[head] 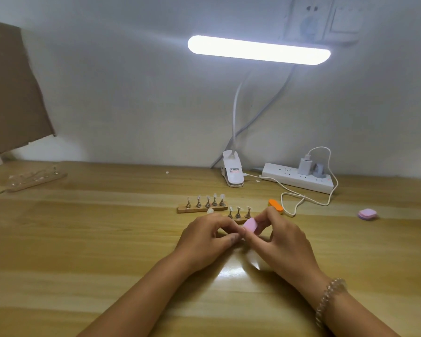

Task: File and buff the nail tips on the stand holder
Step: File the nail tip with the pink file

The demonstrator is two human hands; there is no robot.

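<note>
1. Both forearms come in from the near edge of the surface (pixel 95 239) and converge at its middle, where the hands meet with knuckles up.
2. The right hand (pixel 284 242) pinches a pink block (pixel 249 225) between thumb and forefinger. The block is tilted and the other fingers curl loosely under it. A beaded bracelet (pixel 328 300) sits on that wrist.
3. The left hand (pixel 204 242) is curled, its fingertips drawn together against the block's lower edge. Whatever they pinch, if anything, is hidden, so we cannot tell.
4. Just beyond the left hand, toward the far edge, a wooden stand (pixel 202 209) carries five pegs topped with nail tips (pixel 222 197). A loose tip (pixel 210 210) lies against its near side.
5. A second stand (pixel 238 214) is partly hidden behind the hands, with three pegs showing.
6. An orange block (pixel 275 205) lies just past the right hand, and a second pink block (pixel 367 214) lies well apart, toward the right edge.
7. Along the far edge stand a lit clip lamp (pixel 232 173) and a power strip (pixel 299 178) with a charger plugged in.
8. Near the far left corner lies a third stand (pixel 34 181) – too blurred for us to read more.
</note>
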